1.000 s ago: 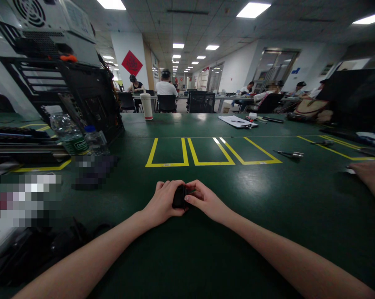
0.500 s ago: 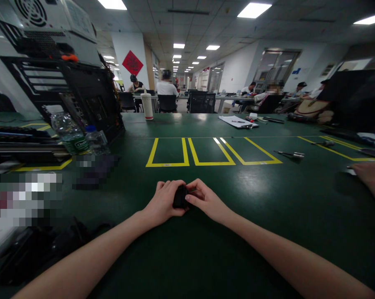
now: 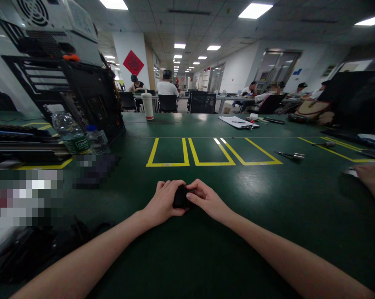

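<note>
A small black box-shaped object (image 3: 179, 198) is held low over the green table (image 3: 187, 253), in front of me at the middle of the head view; its exact kind cannot be made out. My left hand (image 3: 163, 201) wraps around it from the left, fingers over the top and thumb along the near side. From the right, my right hand (image 3: 208, 202) grips its right edge with thumb and bent fingers. The fingers cover much of the object, and whether it rests on the table is hard to see.
Yellow tape frames (image 3: 210, 165) mark the table beyond my hands. Plastic bottles (image 3: 69, 131) and a black computer case (image 3: 94, 95) stand left. A metal-ended tool (image 3: 291, 155) and a clipboard (image 3: 237, 121) lie right. Another person's hand (image 3: 372, 176) reaches in at the right edge.
Almost nothing differs. My right thumb has shifted very slightly at the object's right edge, while my left hand keeps its hold.
</note>
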`<state>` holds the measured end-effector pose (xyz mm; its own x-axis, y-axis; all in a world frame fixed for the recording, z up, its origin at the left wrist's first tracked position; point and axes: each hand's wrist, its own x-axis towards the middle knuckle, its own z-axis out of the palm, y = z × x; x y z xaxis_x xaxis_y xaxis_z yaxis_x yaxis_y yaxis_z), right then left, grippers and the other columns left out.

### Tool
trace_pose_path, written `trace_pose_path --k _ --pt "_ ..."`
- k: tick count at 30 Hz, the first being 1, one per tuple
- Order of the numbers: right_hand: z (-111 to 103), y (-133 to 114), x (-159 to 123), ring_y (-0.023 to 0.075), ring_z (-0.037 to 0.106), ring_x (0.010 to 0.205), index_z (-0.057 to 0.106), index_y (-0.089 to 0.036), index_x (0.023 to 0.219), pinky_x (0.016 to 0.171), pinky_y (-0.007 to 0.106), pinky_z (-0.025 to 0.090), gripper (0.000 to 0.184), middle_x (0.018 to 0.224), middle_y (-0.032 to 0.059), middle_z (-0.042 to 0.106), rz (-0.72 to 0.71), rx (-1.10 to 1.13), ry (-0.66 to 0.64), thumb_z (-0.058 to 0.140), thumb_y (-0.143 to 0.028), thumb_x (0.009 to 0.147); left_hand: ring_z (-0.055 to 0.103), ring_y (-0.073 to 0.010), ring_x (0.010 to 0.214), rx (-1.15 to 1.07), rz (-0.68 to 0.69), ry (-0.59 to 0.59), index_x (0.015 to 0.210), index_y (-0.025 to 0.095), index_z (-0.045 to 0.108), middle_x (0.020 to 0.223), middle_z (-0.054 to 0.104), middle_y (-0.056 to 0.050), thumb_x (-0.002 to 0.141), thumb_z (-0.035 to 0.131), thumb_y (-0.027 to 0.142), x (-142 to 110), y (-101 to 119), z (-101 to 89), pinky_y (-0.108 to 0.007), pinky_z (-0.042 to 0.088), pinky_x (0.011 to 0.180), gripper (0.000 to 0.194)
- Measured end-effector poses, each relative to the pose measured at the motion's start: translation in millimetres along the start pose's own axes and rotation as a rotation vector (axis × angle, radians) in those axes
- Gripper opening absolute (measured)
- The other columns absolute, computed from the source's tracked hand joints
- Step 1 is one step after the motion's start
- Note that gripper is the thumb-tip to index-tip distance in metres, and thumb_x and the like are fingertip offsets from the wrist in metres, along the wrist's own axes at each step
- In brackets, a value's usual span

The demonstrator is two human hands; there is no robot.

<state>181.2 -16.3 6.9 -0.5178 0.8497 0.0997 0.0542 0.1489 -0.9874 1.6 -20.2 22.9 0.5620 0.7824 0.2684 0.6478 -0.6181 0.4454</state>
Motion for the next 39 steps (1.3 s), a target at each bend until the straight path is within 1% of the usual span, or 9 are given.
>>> trace_pose_path --k 5,8,13,18,24,28,30,35,39 --pt "0.1 -1.1 1.4 0.0161 0.054 0.090 0.044 -0.021 0.096 0.076 0.033 0.047 0.022 0.098 0.0020 0.050 0.021 -0.019 0.011 0.053 -0.027 0.076 0.047 -0.0214 0.095 -0.009 0.002 -0.004 0.111 0.021 0.035 0.105 0.050 -0.005 0.068 0.062 0.031 1.0 1.0 0.3 -0.036 0.030 0.082 0.052" --pt "-1.0 -4.1 -0.1 0.0170 0.053 0.093 0.044 -0.021 0.097 0.079 0.035 0.046 0.023 0.099 0.0025 0.050 0.036 -0.025 -0.013 0.053 -0.025 0.076 0.047 -0.0214 0.095 -0.011 0.003 -0.009 0.111 0.021 0.035 0.106 0.050 -0.005 0.068 0.062 0.030 0.5 1.7 0.0 -0.036 0.030 0.083 0.051" --pt "-1.0 -4.7 -3.4 0.0174 0.052 0.096 0.043 -0.022 0.096 0.082 0.035 0.045 0.030 0.101 0.0013 0.050 -0.005 -0.036 -0.044 0.060 -0.021 0.071 0.048 -0.0217 0.094 -0.007 0.004 0.000 0.112 0.021 0.036 0.106 0.050 -0.005 0.068 0.062 0.029 -0.6 0.6 0.4 -0.036 0.031 0.082 0.052" --pt "0.2 -0.7 -1.5 0.0166 0.055 0.090 0.044 -0.021 0.093 0.076 0.034 0.047 0.019 0.095 0.0015 0.051 0.009 -0.013 -0.017 0.051 -0.029 0.077 0.048 -0.0220 0.094 -0.007 0.006 -0.001 0.112 0.021 0.035 0.106 0.050 -0.005 0.068 0.061 0.030 -0.3 0.9 -0.6 -0.037 0.030 0.082 0.052" --pt "-1.5 -2.6 -0.1 0.0174 0.053 0.093 0.043 -0.020 0.099 0.080 0.037 0.046 0.027 0.101 0.0032 0.050 0.056 -0.018 -0.013 0.054 -0.027 0.075 0.047 -0.0218 0.096 -0.017 0.010 -0.006 0.112 0.022 0.035 0.106 0.050 -0.004 0.069 0.061 0.029 -0.1 2.3 -1.2 -0.036 0.030 0.083 0.051" --pt "-2.7 -5.0 -2.5 0.0172 0.051 0.098 0.043 -0.021 0.097 0.083 0.036 0.045 0.029 0.103 0.0019 0.049 0.020 -0.019 -0.067 0.058 -0.021 0.072 0.048 -0.0219 0.095 -0.001 0.004 0.007 0.111 0.021 0.036 0.106 0.050 -0.005 0.067 0.063 0.028 0.1 -0.4 1.9 -0.036 0.030 0.082 0.052" --pt "-2.3 -4.2 -3.0 0.0169 0.052 0.097 0.042 -0.021 0.097 0.083 0.035 0.044 0.032 0.102 0.0014 0.050 0.003 -0.031 -0.066 0.060 -0.020 0.071 0.048 -0.0221 0.094 0.010 0.005 0.018 0.111 0.021 0.036 0.105 0.050 -0.005 0.065 0.063 0.027 0.1 -1.7 2.9 -0.036 0.031 0.081 0.054" --pt "0.3 0.8 -1.0 0.0158 0.055 0.088 0.044 -0.021 0.093 0.074 0.032 0.048 0.019 0.094 0.0010 0.051 -0.001 -0.003 -0.021 0.051 -0.029 0.077 0.048 -0.0221 0.095 0.004 0.018 0.010 0.112 0.021 0.035 0.107 0.050 -0.005 0.068 0.062 0.029 -0.3 -0.3 1.2 -0.036 0.030 0.082 0.053" --pt "-0.5 0.9 0.5 0.0167 0.053 0.092 0.044 -0.021 0.096 0.078 0.035 0.046 0.023 0.097 0.0023 0.051 0.036 -0.012 0.004 0.052 -0.030 0.077 0.048 -0.0223 0.095 -0.005 0.006 0.009 0.111 0.022 0.035 0.106 0.051 -0.005 0.067 0.062 0.030 -0.1 1.8 -0.4 -0.037 0.030 0.082 0.052"
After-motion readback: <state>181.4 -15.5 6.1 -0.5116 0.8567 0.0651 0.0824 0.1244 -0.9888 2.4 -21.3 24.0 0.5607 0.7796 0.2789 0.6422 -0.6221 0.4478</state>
